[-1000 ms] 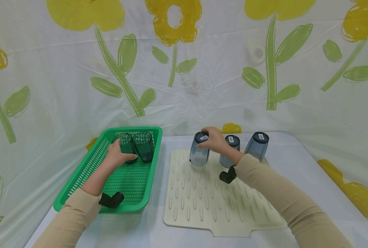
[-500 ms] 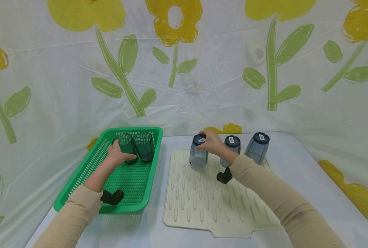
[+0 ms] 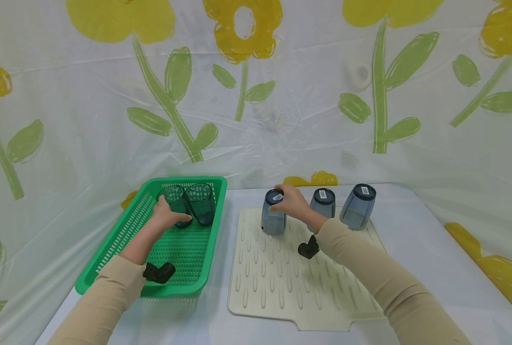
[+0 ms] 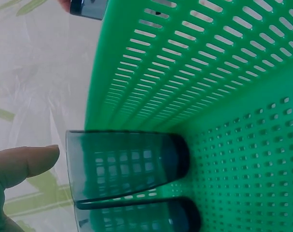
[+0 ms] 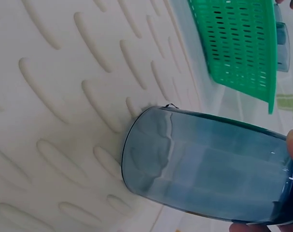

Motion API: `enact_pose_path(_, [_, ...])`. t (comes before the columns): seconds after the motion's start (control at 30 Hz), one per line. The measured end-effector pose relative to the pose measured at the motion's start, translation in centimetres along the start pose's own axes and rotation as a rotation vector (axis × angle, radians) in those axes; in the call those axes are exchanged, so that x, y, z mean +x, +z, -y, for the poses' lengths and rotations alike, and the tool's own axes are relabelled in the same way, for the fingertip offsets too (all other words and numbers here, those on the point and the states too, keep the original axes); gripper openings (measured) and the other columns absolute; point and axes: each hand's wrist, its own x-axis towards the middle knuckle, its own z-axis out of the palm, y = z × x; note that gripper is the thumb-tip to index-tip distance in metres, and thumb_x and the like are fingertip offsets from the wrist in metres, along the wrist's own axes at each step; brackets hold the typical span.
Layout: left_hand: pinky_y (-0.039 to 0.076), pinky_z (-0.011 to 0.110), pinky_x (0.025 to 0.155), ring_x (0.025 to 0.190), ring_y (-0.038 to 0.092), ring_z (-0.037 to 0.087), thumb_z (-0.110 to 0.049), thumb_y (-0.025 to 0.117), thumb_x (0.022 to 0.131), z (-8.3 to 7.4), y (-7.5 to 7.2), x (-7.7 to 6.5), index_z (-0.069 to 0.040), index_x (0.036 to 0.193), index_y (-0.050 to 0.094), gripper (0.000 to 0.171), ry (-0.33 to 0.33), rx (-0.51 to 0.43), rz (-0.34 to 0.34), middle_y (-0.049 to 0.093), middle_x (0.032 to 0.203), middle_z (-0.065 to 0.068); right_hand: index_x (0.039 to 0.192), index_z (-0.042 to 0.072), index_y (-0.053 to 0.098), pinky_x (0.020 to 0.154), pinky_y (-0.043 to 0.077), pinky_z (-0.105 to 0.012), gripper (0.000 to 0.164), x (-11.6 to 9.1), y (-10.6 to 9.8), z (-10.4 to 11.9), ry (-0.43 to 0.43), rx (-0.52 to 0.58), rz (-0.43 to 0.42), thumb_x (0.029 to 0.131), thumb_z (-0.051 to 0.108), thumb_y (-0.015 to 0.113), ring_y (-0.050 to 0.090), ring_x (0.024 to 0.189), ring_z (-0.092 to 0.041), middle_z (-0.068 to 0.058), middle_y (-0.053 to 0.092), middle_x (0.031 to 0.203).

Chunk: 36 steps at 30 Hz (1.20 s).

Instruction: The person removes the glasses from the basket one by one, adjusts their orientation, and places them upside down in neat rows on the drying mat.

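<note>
My right hand point(image 3: 293, 203) holds a blue-tinted drinking glass point(image 3: 274, 221) by its base. The glass is upside down, its rim at the cream ridged drying mat point(image 3: 277, 302); the right wrist view shows fingertips round the base of the same glass point(image 5: 209, 164). Two more upturned glasses, a middle one point(image 3: 323, 211) and a right one point(image 3: 357, 211), stand on the mat. My left hand point(image 3: 163, 215) reaches into the green basket point(image 3: 210, 258) with thumb and fingers spread above two upright glasses point(image 3: 200, 203). In the left wrist view the thumb point(image 4: 37, 160) is apart from the rims.
Both the basket and the mat lie on a white table point(image 3: 212, 311), basket on the left. A flower-printed plastic sheet point(image 3: 290, 120) hangs behind the table. Black cameras point(image 3: 309, 247) are strapped to both wrists.
My right hand has moved slightly left and down with the glass, which now stands straighter, close on the mat. The left hand has stayed nearly still over the basket.
</note>
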Motion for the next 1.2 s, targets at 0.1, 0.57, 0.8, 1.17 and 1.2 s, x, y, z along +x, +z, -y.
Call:
enact_pose_path(0.1, [0.016, 0.062, 0.104, 0.132, -0.010, 0.049, -0.022, 0.059, 0.087, 0.0, 0.0, 0.0, 0.003, 0.137, -0.028, 0.103, -0.005, -0.006, 0.005, -0.023, 0.143, 0.033, 0.133, -0.003, 0.043, 0.088, 0.047, -0.042, 0.070, 0.0, 0.1, 0.0, -0.006, -0.006, 0.002, 0.074, 0.016, 0.076, 0.051, 0.111, -0.030, -0.019, 0.048, 0.130])
enact_pose_path(0.57, [0.018, 0.061, 0.103, 0.132, -0.009, 0.050, -0.019, 0.057, 0.088, 0.1, -0.2, 0.2, 0.001, 0.137, -0.030, 0.102, -0.025, -0.036, -0.001, -0.024, 0.142, 0.032, 0.138, 0.003, 0.035, 0.090, 0.045, -0.043, 0.071, -0.2, 1.6, -0.9, 0.053, 0.222, -0.023, 0.079, 0.014, 0.072, 0.045, 0.118, -0.032, -0.017, 0.039, 0.137])
enact_pose_path(0.8, [0.028, 0.059, 0.100, 0.132, 0.004, 0.051, -0.017, 0.054, 0.089, 0.8, -0.6, 0.8, 0.000, 0.137, -0.030, 0.098, -0.055, -0.129, -0.008, -0.023, 0.144, 0.030, 0.140, 0.006, 0.029, 0.098, 0.038, -0.046, 0.072, -0.7, 2.9, -1.6, 0.106, 0.408, -0.105, 0.081, 0.013, 0.070, 0.036, 0.127, -0.034, -0.017, 0.033, 0.142])
enact_pose_path(1.17, [0.026, 0.059, 0.102, 0.132, 0.005, 0.051, -0.023, 0.052, 0.091, 1.4, -1.0, 1.3, -0.002, 0.133, -0.036, 0.100, -0.080, -0.226, -0.036, -0.030, 0.143, 0.024, 0.142, 0.011, 0.028, 0.102, 0.033, -0.049, 0.073, -1.7, 4.0, -1.7, 0.174, 0.538, -0.174, 0.082, 0.019, 0.069, 0.030, 0.131, -0.035, -0.017, 0.029, 0.145])
enact_pose_path(1.2, [0.025, 0.059, 0.103, 0.133, 0.003, 0.049, -0.022, 0.052, 0.091, 1.5, -0.9, 1.4, -0.002, 0.134, -0.035, 0.099, -0.070, -0.239, -0.055, -0.029, 0.144, 0.024, 0.142, 0.010, 0.027, 0.102, 0.033, -0.049, 0.073, -1.7, 4.1, -1.7, 0.178, 0.541, -0.173, 0.083, 0.020, 0.069, 0.030, 0.131, -0.035, -0.017, 0.029, 0.145])
